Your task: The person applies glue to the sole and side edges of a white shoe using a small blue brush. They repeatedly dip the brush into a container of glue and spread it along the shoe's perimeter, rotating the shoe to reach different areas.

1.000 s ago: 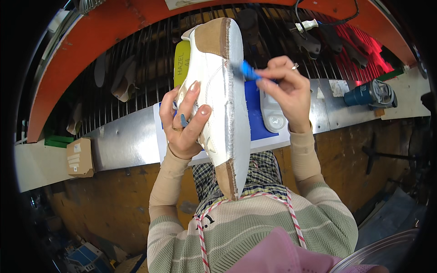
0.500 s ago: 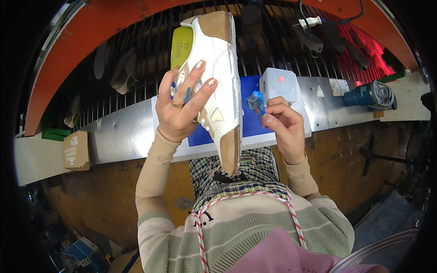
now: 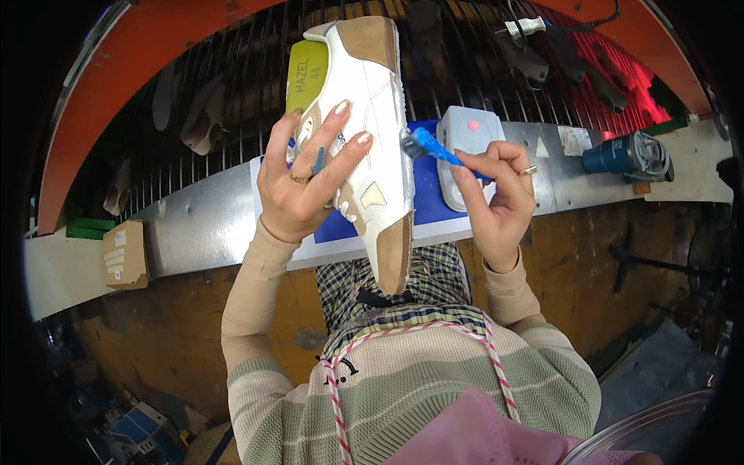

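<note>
My left hand (image 3: 301, 174) grips a white and tan shoe upper (image 3: 370, 108) around its lacing side, fingers spread across the white panel. A yellow-green shoe last (image 3: 307, 76) shows inside the shoe's opening. The shoe is turned on its side, with its tan toe toward me and its heel away. In my right hand (image 3: 500, 194) a blue-handled brush (image 3: 435, 147) is pinched between thumb and fingers. The brush's dark bristles meet the shoe's bottom edge, near mid-length. Just behind the brush stands a light grey container (image 3: 470, 136) with a small red heart-shaped mark.
A blue sheet on white board (image 3: 341, 227) covers part of the metal ledge (image 3: 205, 232). Beyond runs a rack of dark bars (image 3: 256, 70) carrying several shoe parts. At right stands a dark blue tumbler (image 3: 620, 158); at left, a cardboard box (image 3: 126, 256). A white plug (image 3: 525, 28) hangs at the back.
My right hand has moved right and turned, and the brush tip has swung left onto the shoe's edge. The shoe and my left hand have shifted only slightly.
</note>
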Action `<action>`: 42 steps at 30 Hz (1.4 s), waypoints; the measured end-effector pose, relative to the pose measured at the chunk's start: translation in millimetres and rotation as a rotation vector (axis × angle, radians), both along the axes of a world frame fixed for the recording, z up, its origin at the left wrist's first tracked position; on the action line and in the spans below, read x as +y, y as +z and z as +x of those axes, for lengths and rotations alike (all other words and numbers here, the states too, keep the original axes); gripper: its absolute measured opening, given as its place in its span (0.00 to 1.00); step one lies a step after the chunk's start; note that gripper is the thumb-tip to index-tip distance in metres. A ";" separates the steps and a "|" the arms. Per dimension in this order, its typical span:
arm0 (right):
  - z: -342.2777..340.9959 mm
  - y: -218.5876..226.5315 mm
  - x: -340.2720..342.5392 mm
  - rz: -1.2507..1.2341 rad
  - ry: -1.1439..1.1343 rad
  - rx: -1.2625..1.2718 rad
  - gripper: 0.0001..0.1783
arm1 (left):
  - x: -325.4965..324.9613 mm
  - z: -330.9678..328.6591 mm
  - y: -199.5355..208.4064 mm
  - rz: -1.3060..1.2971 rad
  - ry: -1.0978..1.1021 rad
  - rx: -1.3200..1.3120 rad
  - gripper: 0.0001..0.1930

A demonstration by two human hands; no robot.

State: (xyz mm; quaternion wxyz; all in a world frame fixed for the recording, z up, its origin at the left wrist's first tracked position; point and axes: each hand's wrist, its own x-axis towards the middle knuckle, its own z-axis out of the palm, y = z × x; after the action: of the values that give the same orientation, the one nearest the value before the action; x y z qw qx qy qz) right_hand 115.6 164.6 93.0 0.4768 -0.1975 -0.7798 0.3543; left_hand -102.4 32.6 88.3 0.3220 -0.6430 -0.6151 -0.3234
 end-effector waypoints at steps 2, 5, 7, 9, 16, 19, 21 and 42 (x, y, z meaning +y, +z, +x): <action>-1.4 7.0 7.3 0.099 -0.022 -0.012 0.13 | -1.9 1.2 1.4 -0.001 -0.012 0.006 0.25; -0.8 16.8 14.5 0.165 -0.039 -0.055 0.13 | -3.8 2.6 1.9 -0.009 -0.016 0.013 0.24; -1.8 20.9 19.6 0.204 -0.032 -0.057 0.13 | -4.6 3.0 1.6 -0.016 0.002 0.023 0.23; -3.5 23.2 24.3 0.212 -0.011 -0.052 0.12 | -5.1 2.9 1.1 -0.017 0.023 0.024 0.23; -8.0 27.2 40.3 0.197 0.005 -0.009 0.12 | -5.5 -0.4 2.0 -0.006 0.015 0.042 0.23; -9.0 27.7 43.0 0.193 0.051 -0.062 0.12 | -5.7 0.2 2.5 -0.008 -0.006 0.028 0.22; -6.9 28.2 43.5 0.191 0.078 -0.073 0.12 | -5.0 0.0 2.6 0.000 -0.009 0.033 0.22; 25.5 19.5 19.0 -0.055 0.291 -0.141 0.14 | -1.6 -5.2 -6.4 -0.061 0.023 -0.023 0.27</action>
State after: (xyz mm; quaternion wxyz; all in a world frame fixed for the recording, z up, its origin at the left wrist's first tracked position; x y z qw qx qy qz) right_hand 141.2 183.6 112.5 0.3590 -0.1197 -0.8216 0.4263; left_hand -107.7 31.1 82.0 0.2991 -0.6415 -0.6357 -0.3080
